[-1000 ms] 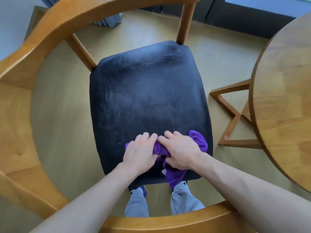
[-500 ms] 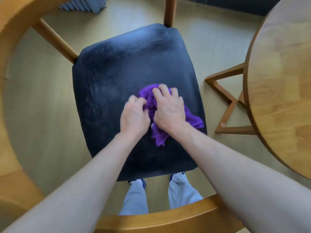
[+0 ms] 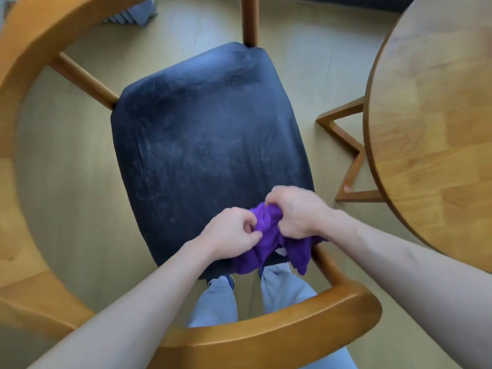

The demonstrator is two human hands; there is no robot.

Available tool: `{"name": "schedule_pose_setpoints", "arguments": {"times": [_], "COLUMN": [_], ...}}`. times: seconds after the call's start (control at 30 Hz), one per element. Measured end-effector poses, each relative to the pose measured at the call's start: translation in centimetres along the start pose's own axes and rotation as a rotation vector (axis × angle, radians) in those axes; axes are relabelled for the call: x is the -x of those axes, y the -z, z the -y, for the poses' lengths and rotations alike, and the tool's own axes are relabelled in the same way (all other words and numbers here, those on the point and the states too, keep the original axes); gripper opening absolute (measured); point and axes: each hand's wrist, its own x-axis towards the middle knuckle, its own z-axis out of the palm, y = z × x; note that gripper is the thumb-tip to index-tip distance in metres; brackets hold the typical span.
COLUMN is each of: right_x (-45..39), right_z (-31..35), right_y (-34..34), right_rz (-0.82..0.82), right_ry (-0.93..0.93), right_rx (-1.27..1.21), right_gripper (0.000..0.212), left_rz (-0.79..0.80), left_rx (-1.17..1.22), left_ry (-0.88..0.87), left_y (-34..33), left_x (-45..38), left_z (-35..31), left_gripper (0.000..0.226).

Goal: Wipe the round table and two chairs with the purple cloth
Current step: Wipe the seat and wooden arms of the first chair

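A wooden chair with a black padded seat point(image 3: 207, 145) fills the middle of the head view, its curved wooden backrest point(image 3: 266, 334) arching around below and left. The purple cloth point(image 3: 269, 235) is bunched at the seat's near right edge, part of it hanging over the edge. My left hand point(image 3: 231, 233) pinches the cloth's left side. Gripping the cloth's top from the right is my right hand point(image 3: 295, 211), with fingers curled. The round wooden table point(image 3: 431, 123) stands at the right.
The table's wooden leg frame point(image 3: 348, 155) sits on the floor between seat and tabletop. Two chair spindles point(image 3: 85, 78) rise from the seat's far corners. My grey trouser legs point(image 3: 215, 302) show below the seat. Pale floor point(image 3: 74, 198) surrounds the chair.
Both hands pulled the cloth from the middle of the seat back to its near right edge and closed from flat palms into a gathering grip. The cloth is more bunched.
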Motion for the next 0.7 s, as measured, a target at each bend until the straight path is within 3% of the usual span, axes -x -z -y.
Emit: {"name": "schedule_pose_setpoints", "arguments": {"times": [0.03, 0.13, 0.23, 0.3, 0.4, 0.47, 0.6, 0.7], "right_x": [-0.2, -1.7, -4.1, -5.3, -6.1, -6.8, -8.8, -9.6], "right_z": [-1.2, -3.9, -3.9, -3.1, -2.4, -2.4, -2.9, -3.0], "right_y": [1.2, 5.1, 6.9, 5.9, 2.4, 1.1, 2.7, 4.0], "right_rz": [-0.144, -0.537, -0.783, -0.796, -0.683, -0.705, -0.779, -0.766], "right_ry": [-0.044, -0.216, -0.243, -0.199, -0.213, -0.236, -0.185, -0.156], "right_rx": [-0.086, -0.401, -0.527, -0.519, -0.349, -0.215, -0.169, -0.267], "right_gripper": [0.028, 0.034, 0.041, 0.055, 0.082, 0.089, 0.071, 0.065], "left_rz": [-0.127, -0.434, -0.331, -0.204, -0.17, -0.199, -0.256, -0.285], "left_rx": [0.053, -0.115, -0.298, -0.316, -0.414, -0.466, -0.5, -0.497], "left_ry": [-0.03, 0.023, 0.279, 0.356, 0.352, 0.361, 0.379, 0.376], "left_y": [1.0, 4.8, 8.3, 9.0, 8.1, 7.5, 6.9, 6.4], "left_x": [-0.8, -4.6, -8.0, -9.1, -9.6, -9.9, -10.2, -10.5], "left_z": [-0.6, -2.5, -3.2, -2.8, -2.2, -2.0, -1.9, -1.5], "left_gripper": [0.005, 0.067, 0.138, 0.164, 0.177, 0.181, 0.186, 0.187]}}
